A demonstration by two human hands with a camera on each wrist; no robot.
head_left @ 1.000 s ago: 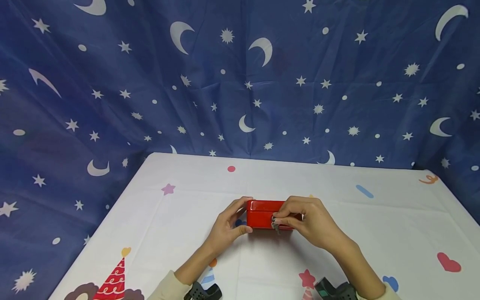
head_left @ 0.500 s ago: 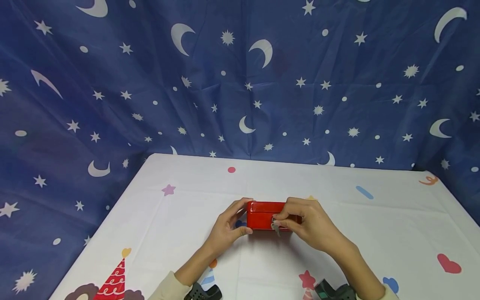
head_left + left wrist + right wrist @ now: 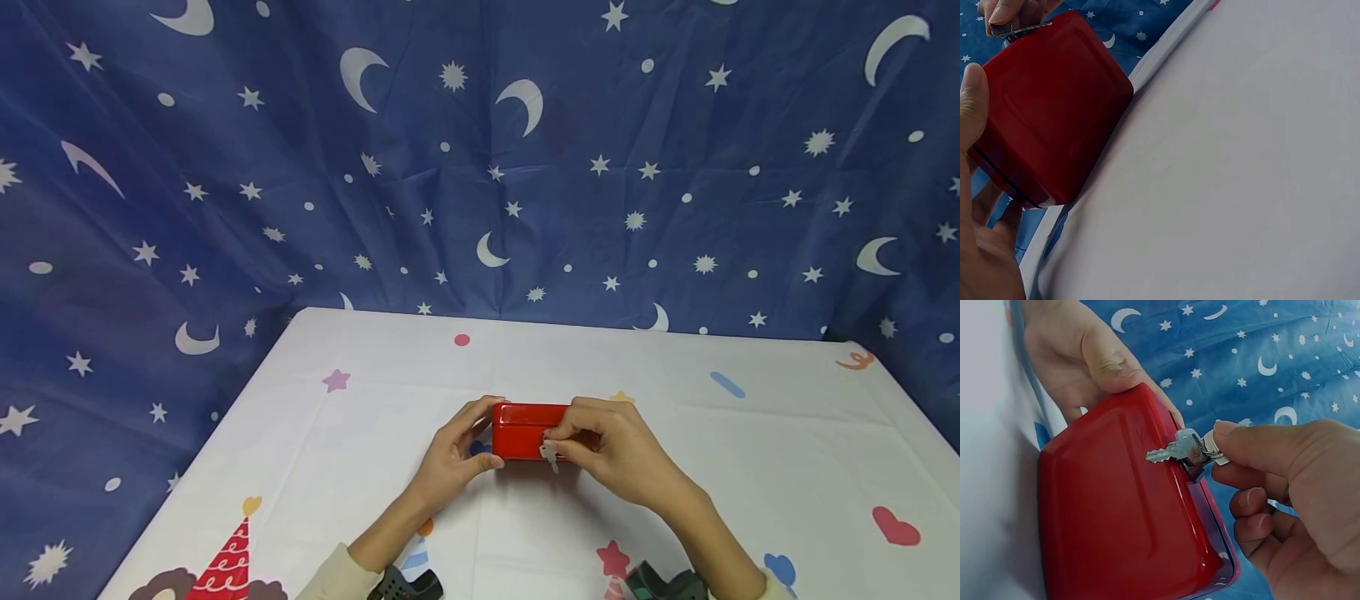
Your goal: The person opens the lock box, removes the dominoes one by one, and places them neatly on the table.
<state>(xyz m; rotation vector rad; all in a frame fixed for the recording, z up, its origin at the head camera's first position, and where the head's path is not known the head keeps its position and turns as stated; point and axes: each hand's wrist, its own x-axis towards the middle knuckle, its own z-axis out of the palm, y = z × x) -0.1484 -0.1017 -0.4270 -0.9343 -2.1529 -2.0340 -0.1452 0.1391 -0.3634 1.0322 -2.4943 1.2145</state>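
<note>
A red metal box with rounded corners is between my hands in the head view. Around its left end my left hand grips it, thumb in front and fingers behind. My right hand pinches a small metal key between thumb and index finger at the lock in the box's front. On the same ring a second key hangs loose across the box. The lid looks closed. My right fingers hide the box's right end in the head view, and how far the pinched key sits in the lock is hidden.
A white cloth with printed party shapes covers the table. Behind and at the sides hangs a blue curtain with moons and stars. Dark wrist devices show at the bottom edge.
The box and my left hand stay nearly in place. My right fingers have shifted slightly, and the loose key shows more of its flat side.
</note>
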